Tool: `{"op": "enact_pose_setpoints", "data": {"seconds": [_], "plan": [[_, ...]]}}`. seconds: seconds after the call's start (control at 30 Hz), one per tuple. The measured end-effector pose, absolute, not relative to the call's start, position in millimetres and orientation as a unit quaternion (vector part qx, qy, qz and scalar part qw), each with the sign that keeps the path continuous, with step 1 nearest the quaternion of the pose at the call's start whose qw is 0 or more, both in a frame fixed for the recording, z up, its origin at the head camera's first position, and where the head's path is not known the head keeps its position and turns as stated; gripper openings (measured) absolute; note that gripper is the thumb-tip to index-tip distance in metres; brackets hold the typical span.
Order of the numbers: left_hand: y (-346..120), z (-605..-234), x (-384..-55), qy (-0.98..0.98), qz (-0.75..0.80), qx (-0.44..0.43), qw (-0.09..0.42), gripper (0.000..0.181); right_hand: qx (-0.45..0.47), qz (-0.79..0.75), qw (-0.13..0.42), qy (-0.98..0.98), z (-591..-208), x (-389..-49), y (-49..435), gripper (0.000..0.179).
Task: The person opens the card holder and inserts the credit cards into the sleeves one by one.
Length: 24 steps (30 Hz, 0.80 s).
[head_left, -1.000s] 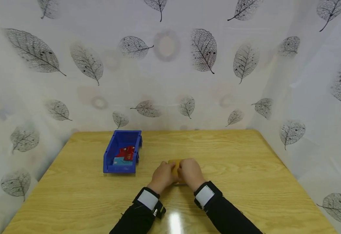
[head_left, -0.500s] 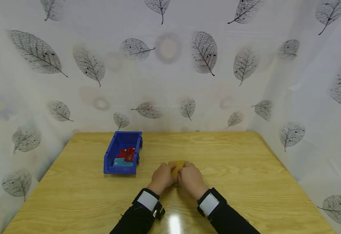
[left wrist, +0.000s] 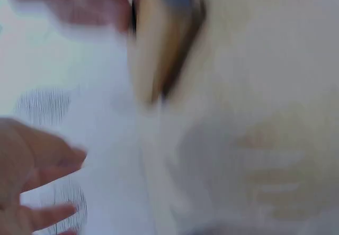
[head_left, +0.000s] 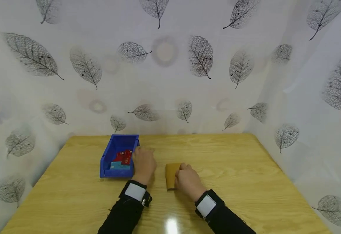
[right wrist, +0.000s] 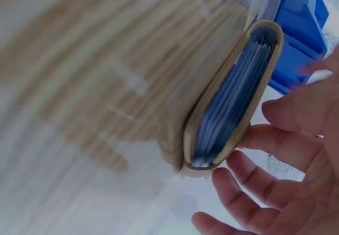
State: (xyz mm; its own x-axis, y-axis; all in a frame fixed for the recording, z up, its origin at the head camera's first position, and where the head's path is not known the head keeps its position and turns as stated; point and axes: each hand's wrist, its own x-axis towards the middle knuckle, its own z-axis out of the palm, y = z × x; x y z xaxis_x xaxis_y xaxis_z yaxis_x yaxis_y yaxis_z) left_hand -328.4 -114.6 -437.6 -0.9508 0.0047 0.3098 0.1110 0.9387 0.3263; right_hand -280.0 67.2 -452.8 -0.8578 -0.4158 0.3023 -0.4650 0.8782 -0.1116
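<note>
A small tan card holder (head_left: pixel 171 175) lies on the table before me. In the right wrist view, blue-tinted plastic sleeves (right wrist: pixel 233 97) show between its covers. My right hand (head_left: pixel 189 182) is at its right edge, fingertips touching the outer cover and edge; the thumb lies beside them. My left hand (head_left: pixel 144 162) is over the right wall of a blue bin (head_left: pixel 117 174), holding nothing; its fingers (left wrist: pixel 47 150) look loosely spread in the left wrist view. Inside the bin are red cards (head_left: pixel 126 157) and a light blue card (head_left: pixel 119 165).
The wooden table (head_left: pixel 231 169) extends around the card holder and bin. Behind and at both sides hangs a white leaf-patterned curtain (head_left: pixel 164 84).
My left hand has left the card holder and moved left to the bin's right side. My right hand stays at the holder, whose cover is more exposed now.
</note>
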Motion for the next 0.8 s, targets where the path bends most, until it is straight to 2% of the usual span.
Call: {"op": "enact_pose_setpoints", "data": {"seconds": [0.07,0.23,0.4,0.63,0.8], "plan": [[-134,-434,-336,-0.974,-0.157,0.014,0.162,0.027,0.229,0.108,0.130,-0.959,-455,-279,66,0.016],[-168,-432,-341,-0.982,-0.151,0.049,0.102,0.033,0.223,0.144,0.117,-0.957,-457,-278,64,0.017],[-206,-430,-335,-0.978,-0.157,0.068,0.123,0.033,0.236,0.147,0.127,-0.952,-456,-277,61,0.015],[-291,-431,-328,-0.981,-0.138,0.113,0.075,0.035,0.234,0.145,0.125,-0.953,-458,-276,46,0.013],[-316,-442,-326,-0.981,-0.139,0.116,0.066,0.036,0.231,0.130,0.134,-0.955,-465,-279,26,0.019]]}}
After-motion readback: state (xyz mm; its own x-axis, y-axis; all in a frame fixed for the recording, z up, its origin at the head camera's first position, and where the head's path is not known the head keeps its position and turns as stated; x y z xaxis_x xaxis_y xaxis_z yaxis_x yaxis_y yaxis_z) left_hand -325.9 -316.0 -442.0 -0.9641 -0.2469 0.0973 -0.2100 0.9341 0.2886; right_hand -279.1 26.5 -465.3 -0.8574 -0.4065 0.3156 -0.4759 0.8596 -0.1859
